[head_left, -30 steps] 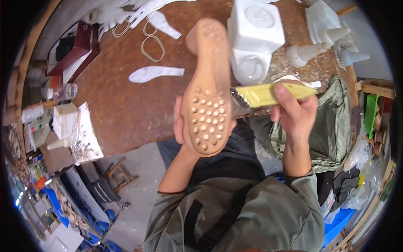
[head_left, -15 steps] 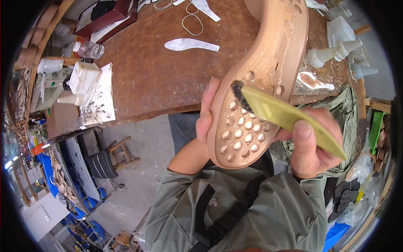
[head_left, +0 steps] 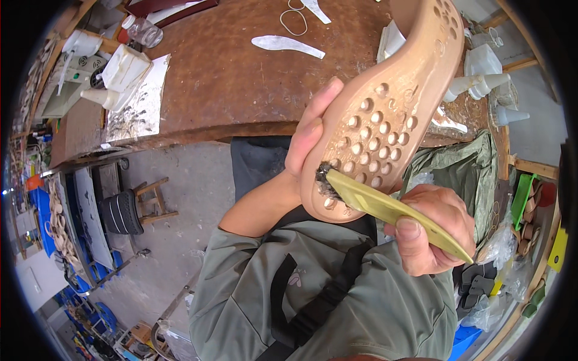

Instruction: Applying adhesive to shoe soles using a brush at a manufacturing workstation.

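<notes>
Fingers point(head_left: 314, 123) of the left hand point(head_left: 301, 150) clasped along the 9 o'clock edge of the tan sole point(head_left: 385, 114), thumb hidden behind it; fingers of the right hand point(head_left: 430, 231) clenched round the handle of a yellow brush point(head_left: 391, 210) at 4 o'clock.

Spans the top from 10 to 2 o'clock as a brown workbench point(head_left: 229, 84), scuffed and stained; carries white squeeze bottles point(head_left: 478, 84) at 2 o'clock and a white insole-shaped cutout point(head_left: 288, 45) at 12 o'clock, well apart from the hands; fills 6 o'clock with the olive jacket point(head_left: 337, 307).

Holds the sole aloft over the lap and the bench's near edge, studded face to the camera, toe end up at 1 o'clock, heel end low near centre; lays the brush across from 4 o'clock, dark bristles point(head_left: 325, 179) touching the heel-end rim, just beside the left fingers.

Looks to be the brushing step, begun at the heel end; cannot tell whether coating or cleaning; most of the studded face appears bare of any dark smear.

Calls next for a firm left-hand clasp, short strokes worked between the studs toward 1 o'clock, and bristles kept off the fingers at the rim.
</notes>
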{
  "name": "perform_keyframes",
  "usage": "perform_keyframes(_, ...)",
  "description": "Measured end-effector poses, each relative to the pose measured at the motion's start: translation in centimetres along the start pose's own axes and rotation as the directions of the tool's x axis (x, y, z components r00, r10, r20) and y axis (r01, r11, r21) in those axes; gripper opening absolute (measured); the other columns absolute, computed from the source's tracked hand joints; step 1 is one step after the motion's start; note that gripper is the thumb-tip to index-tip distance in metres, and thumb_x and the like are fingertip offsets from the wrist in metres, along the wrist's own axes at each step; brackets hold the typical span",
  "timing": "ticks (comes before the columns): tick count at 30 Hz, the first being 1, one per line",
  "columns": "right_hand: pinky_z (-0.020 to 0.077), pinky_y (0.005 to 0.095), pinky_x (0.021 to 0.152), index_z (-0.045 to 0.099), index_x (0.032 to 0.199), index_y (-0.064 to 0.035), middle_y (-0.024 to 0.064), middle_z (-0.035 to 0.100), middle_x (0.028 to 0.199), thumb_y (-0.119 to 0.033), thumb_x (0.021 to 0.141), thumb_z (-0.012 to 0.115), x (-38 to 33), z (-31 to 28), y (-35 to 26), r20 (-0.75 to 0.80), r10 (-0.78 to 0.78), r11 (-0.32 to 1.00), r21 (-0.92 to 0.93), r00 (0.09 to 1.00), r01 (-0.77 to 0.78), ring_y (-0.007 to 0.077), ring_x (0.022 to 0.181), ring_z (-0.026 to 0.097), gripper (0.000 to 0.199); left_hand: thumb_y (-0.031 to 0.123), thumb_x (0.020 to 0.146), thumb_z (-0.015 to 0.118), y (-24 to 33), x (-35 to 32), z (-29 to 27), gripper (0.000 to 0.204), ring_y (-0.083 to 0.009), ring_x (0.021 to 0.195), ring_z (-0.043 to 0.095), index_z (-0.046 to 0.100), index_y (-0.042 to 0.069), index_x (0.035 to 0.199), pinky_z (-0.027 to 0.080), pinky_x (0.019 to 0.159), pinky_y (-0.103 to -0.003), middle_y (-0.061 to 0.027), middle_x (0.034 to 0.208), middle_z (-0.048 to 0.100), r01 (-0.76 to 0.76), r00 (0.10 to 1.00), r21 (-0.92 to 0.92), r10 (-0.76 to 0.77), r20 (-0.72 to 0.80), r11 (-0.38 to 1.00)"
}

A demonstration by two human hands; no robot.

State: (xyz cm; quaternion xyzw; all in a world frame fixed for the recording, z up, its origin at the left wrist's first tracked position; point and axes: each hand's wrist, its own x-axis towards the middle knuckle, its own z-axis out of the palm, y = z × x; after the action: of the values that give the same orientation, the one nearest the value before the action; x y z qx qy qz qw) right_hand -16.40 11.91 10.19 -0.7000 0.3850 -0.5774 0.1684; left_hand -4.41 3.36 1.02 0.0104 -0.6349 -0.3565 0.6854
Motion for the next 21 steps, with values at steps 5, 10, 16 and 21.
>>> perform_keyframes(5,0.0494,0.0293,0.041,0.062,0.083,0.0094,0.0129,0.063,0.062,0.000,0.069,0.072,-0.1,-0.1,-0.8,0.075,-0.045,0.999,0.007,0.996,0.045,0.0190,0.047,0.060,0.020,0.013,0.062,0.085,0.8,-1.0,0.7,0.114,-0.0399,0.128,0.036,0.005,0.016,0.143,0.042,0.100,-0.049,-0.0298,0.145,0.010,0.050,0.998,-0.013,-0.050,-0.028,0.999)
perform_keyframes(10,0.0504,0.0306,0.042,0.061,0.084,0.0094,0.0141,0.063,0.064,0.000,0.070,0.072,0.4,-0.7,-0.8,0.141,-0.125,0.992,0.028,0.982,0.122,0.0204,0.049,0.062,0.020,0.023,0.067,0.082,0.6,-0.5,-0.2,0.103,-0.0432,0.128,0.033,0.011,-0.001,0.137,0.044,0.098,-0.046,-0.0340,0.137,0.020,-0.016,0.997,-0.192,0.032,0.076,0.981)
perform_keyframes(16,0.0471,0.0298,0.039,0.061,0.087,0.0092,0.0154,0.062,0.066,0.000,0.069,0.074,1.5,-1.9,-0.6,0.276,-0.191,0.981,0.097,0.942,0.171,0.0194,0.048,0.060,0.024,0.025,0.061,0.087,1.9,-0.4,-0.6,0.111,-0.0403,0.129,0.032,0.010,0.000,0.138,0.036,0.101,-0.045,-0.0312,0.138,0.023,0.131,0.975,-0.275,-0.074,0.208,0.953)
perform_keyframes(21,0.0445,0.0283,0.039,0.061,0.089,0.0083,0.0157,0.063,0.070,0.000,0.067,0.075,1.7,-2.7,-0.4,0.372,-0.197,0.977,0.152,0.907,0.150,0.0193,0.048,0.059,0.028,0.018,0.057,0.086,3.4,-0.5,-0.5,0.111,-0.0351,0.130,0.034,0.011,0.001,0.138,0.036,0.102,-0.043,-0.0256,0.138,0.026,0.300,0.927,-0.231,-0.225,0.300,0.926)
